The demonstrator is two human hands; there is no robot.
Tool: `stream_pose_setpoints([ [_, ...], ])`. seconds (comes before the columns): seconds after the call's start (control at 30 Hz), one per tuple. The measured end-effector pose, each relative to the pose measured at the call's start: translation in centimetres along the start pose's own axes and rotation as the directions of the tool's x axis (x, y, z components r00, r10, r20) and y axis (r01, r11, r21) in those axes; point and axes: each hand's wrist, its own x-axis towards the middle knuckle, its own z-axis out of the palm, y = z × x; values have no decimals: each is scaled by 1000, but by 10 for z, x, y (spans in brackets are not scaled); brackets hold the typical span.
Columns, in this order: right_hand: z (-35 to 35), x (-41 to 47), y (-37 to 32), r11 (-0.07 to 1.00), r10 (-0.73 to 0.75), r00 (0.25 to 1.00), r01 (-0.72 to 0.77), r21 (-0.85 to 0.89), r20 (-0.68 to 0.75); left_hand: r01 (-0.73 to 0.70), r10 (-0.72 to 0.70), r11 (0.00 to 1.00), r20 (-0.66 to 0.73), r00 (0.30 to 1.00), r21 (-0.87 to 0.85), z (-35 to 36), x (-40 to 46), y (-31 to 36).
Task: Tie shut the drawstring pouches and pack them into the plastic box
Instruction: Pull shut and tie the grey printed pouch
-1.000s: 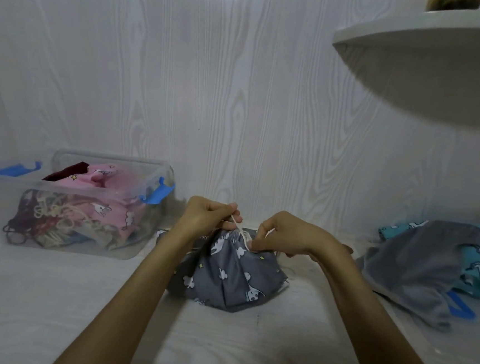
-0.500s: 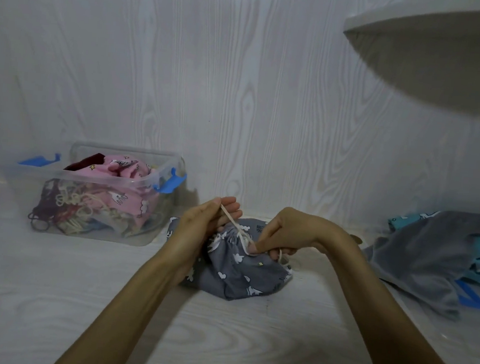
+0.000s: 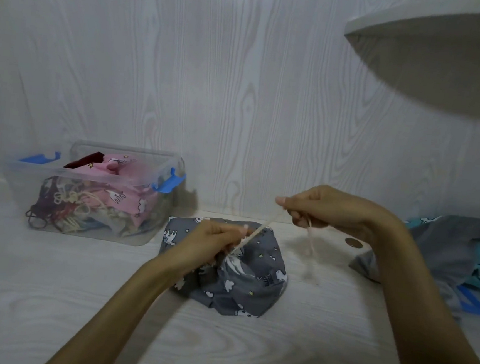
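Cord [image 3: 260, 232] runs taut from the gathered neck of the grey pouch [image 3: 241, 280] up and to the right into the right hand [image 3: 329, 211], which pinches it between thumb and curled fingers; a loose end of the cord hangs blurred below that hand. The left hand [image 3: 213, 244] lies on the pouch with its fingers curled round the gathered fabric at the neck, holding it down. The pouch, printed with white animals and small stars, sits on the pale wood-grain table [image 3: 49, 295] near the middle, its far edge close to the wall [image 3: 213, 78].

To the left, well apart from the pouch's near side but just beside its far left corner, stands the clear plastic box [image 3: 138, 232] with blue latches [image 3: 169, 183]. It is open at the top and holds a pink pouch [image 3: 123, 177], a dark red one and others with pale cords pressed against the front wall. The pink one rises to about the box's rim.

On the right a heap of grey and teal cloth [image 3: 447, 249] lies against the right forearm, with a blue plastic piece [image 3: 472, 303] at its near edge. A small round brownish thing [image 3: 354, 243] lies on the table just behind the right wrist. A white curved shelf [image 3: 438, 25] juts out overhead at the upper right, above the right hand. Bare table stretches in front of the pouch, between the two forearms, and in front of the box.
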Motion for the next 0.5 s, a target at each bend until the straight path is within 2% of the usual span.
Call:
stream_pose_setpoints([
  [0.1, 9, 6, -6, 996, -52, 988, 61, 57, -146, 146, -146, 989, 119, 982, 9, 12, 5, 2],
  [0.2, 27, 16, -14, 978, -121, 974, 150, 146, -190, 74, -106, 987, 230, 967, 146, 16, -1, 1],
  [0.27, 36, 21, -15, 973, -184, 980, 193, 125, -83, 16, -53, 991, 288, 956, 130, 15, -7, 1],
  [0.37, 36, 23, -9, 982, -189, 982, 189, 20, 25, 111, -102, 994, 249, 963, -21, 11, -6, 2],
  [0.43, 30, 22, -2, 975, -153, 986, 161, -151, 64, 150, -128, 983, 195, 972, -102, 9, -3, 4],
  [0.5, 27, 20, 3, 935, -129, 976, 178, -307, 174, 158, -132, 977, 175, 976, -146, 8, -3, 5],
])
